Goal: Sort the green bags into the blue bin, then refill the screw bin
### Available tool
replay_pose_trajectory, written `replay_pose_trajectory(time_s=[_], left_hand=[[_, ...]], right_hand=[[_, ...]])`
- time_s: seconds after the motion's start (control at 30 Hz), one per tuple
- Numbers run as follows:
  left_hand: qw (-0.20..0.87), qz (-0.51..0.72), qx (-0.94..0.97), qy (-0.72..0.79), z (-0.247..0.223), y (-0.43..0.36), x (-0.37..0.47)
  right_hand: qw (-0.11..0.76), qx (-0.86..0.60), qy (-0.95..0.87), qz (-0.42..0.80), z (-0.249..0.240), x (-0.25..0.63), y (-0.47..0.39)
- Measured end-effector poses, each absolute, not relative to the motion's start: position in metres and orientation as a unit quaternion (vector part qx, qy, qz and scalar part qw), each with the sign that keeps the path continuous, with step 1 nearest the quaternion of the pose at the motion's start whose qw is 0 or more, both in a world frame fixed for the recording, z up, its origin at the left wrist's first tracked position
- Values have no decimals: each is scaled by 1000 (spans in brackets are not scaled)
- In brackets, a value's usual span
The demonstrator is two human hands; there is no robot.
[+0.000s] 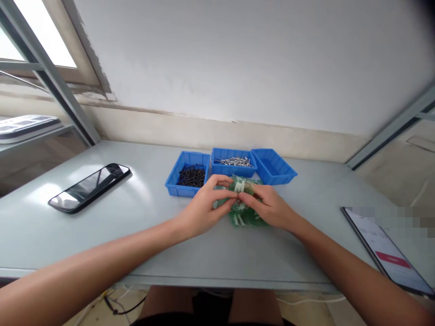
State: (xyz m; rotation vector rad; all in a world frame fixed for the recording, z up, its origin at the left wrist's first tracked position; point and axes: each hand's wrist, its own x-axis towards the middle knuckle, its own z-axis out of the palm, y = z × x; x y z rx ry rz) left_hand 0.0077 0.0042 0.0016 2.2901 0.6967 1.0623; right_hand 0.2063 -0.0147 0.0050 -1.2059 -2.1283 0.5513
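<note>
Hands meet at the middle of the bench (136, 253): my left hand (204, 208) and my right hand (268, 206) are both closed, fingertips pinching the same green plastic bag (243, 217), which lies on the bench just near of the three blue trays. The bag sits directly between my hands, equally close to each, its long axis running near to far. The left tray (188, 174) holds dark screws, the middle tray (233, 162) silver ones, and the right tray (273, 166) shows nothing inside.
</note>
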Motion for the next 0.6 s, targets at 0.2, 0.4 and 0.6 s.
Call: replay_pose_trajectory(time_s=[0.2,0.4,0.6], left_hand=[[426,454,720,306,5,5,11],[497,420,684,330,10,6,11],[494,421,679,343,14,5,10]], right_hand=[[318,-448,-784,289,13,207,-18],[315,-451,-781,295,11,207,-16],[317,-449,-778,304,12,207,-17]])
